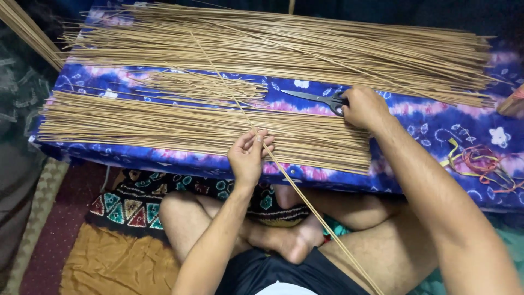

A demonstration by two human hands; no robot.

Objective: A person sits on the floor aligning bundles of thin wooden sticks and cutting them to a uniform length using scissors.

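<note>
Left hand (pixel 248 155) pinches one long thin stick (pixel 284 175) between thumb and fingertips, fingers drawn narrow around it; the stick runs diagonally, its far end passing up beyond the fingers over the piles and its near end trailing down past the wrist across the crossed legs (pixel 284 229). The pinch near mid-length probably keeps so slender and springy a piece from sagging or rolling. Right hand (pixel 364 107) rests curled on the handles of a pair of dark scissors (pixel 316 99), fingers closed over the loops; the blades lie flat, shut as far as visible, pointing away from the knuckles toward the left hand's side. Just beyond the left fingertips lies a near bundle of sticks (pixel 191 128), laid parallel, ends roughly squared. A small loose scatter (pixel 202 87) sits further out, and past that a large far pile (pixel 284 46), less even. All are pale tan, straight, round-looking, matte, like split cane or bamboo. They rest on a low surface under a blue and purple patterned cloth (pixel 436 123), soft and slightly wrinkled. Off to the outside of the right forearm lies a tangle of yellow and orange bands (pixel 480 161), limp and looped. A patterned mat (pixel 131 207) shows below the left wrist.
</note>
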